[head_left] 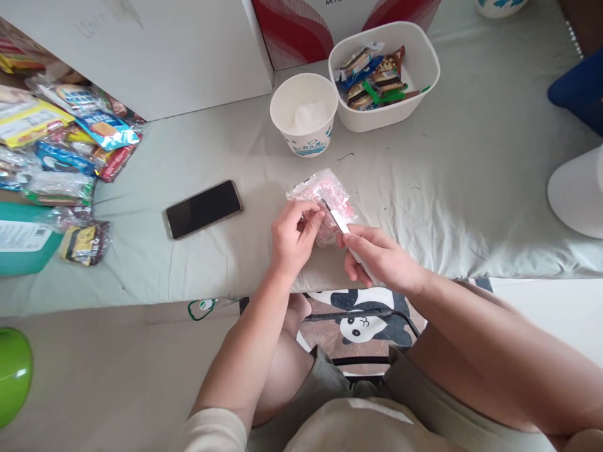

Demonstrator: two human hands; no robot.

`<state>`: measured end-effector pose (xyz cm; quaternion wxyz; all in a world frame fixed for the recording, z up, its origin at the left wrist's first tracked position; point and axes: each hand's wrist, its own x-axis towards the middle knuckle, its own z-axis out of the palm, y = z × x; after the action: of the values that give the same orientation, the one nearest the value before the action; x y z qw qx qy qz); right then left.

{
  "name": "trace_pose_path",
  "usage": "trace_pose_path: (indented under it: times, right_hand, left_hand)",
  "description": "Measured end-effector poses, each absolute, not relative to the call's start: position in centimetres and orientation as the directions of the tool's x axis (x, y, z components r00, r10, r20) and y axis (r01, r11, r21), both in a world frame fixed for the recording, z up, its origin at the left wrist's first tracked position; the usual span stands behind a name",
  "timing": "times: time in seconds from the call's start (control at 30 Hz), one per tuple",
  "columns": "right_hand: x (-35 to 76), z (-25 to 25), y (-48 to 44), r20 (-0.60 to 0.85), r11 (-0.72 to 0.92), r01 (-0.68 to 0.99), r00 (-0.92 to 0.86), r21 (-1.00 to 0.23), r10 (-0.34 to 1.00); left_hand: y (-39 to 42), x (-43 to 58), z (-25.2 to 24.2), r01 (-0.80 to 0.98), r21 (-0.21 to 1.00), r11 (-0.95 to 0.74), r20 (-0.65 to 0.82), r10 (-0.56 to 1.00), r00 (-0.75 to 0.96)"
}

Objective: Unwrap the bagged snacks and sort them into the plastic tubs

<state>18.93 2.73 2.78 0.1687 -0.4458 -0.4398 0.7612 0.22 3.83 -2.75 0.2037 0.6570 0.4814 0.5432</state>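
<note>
A crumpled clear plastic bag (330, 188) with pink and white contents lies on the cloth in front of me. My right hand (377, 254) is closed around a white utility knife (340, 221), its narrow dark tip pointing up and left over the bag. My left hand (294, 235) is at the bag's left side, close to that tip. Its thumb and forefinger are pinched together; what is between them is too small to make out. Both hands partly cover the bag's lower part.
Beyond the bag stand a paper tub (308, 141) with white material inside and a white bin (386, 119) of wrapped snacks. A phone (205, 210) lies to the left, near piled snack packets (70, 157). Large boxes (202, 56) line the back; a white rounded object (577, 191) is at right.
</note>
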Motion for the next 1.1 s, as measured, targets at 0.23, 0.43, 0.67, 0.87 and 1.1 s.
trace_pose_path:
  times: [0.23, 0.43, 0.67, 0.87, 1.1]
  right_hand:
    - [19.3, 2.4, 2.2, -0.546, -0.528, 0.218, -0.572, -0.821, 0.612]
    - [19.7, 2.9, 2.0, -0.563, -0.397, 0.400, -0.567, -0.826, 0.601]
    - [23.3, 1.1, 5.8, 0.039, 0.180, 0.846, -0.185, -0.501, 0.982]
    - [24.1, -0.5, 7.0, 0.256, 0.225, 0.893, -0.130, -0.390, 0.958]
    - [20.2, 0.4, 3.8, 0.288, 0.496, 0.569, -0.419, -0.655, 0.861]
  left_hand:
    - [4.3, -0.3, -2.1, 0.246, 0.915, -0.318, 0.383, 0.878, -0.287]
    - [5.3, -2.5, -2.6, 0.141, 0.974, -0.176, 0.224, 0.831, -0.509]
    - [5.3, -3.3, -1.5, -0.137, 0.987, -0.089, 0.030, 0.923, -0.384]
    - [4.3, -1.4, -2.0, -0.066, 0.998, -0.007, -0.004, 0.986, -0.167]
    - [3.6, 0.0, -2.5, 0.089, 0.989, -0.121, 0.118, 0.992, 0.031]
